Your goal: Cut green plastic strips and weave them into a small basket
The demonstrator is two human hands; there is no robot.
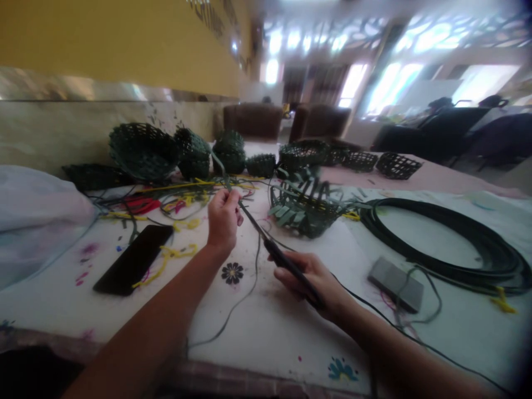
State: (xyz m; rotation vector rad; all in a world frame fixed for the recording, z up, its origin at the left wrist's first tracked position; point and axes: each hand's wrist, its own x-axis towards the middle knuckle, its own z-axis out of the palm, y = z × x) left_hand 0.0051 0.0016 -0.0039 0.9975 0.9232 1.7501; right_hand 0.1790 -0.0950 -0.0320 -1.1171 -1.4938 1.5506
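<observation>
My left hand [224, 218] is closed, pinching a dark green plastic strip [219, 162] that sticks up above the fingers. In my right hand [313, 282] is a long black-handled tool [291, 267] with a thin, dark metal end pointing at the left hand. That end meets or nearly meets the strip; blur hides the exact contact. Just beyond the hands stands a half-woven green basket [307, 208] with loose strip ends standing up from it.
Finished-looking baskets [143, 152] line the back of the table [291, 332]. On the right lie a coil of dark strip [449, 269] and a grey block [397, 284]. A black phone [135, 259], yellow scraps [166, 257] and a pale plastic bag [39, 221] are at left.
</observation>
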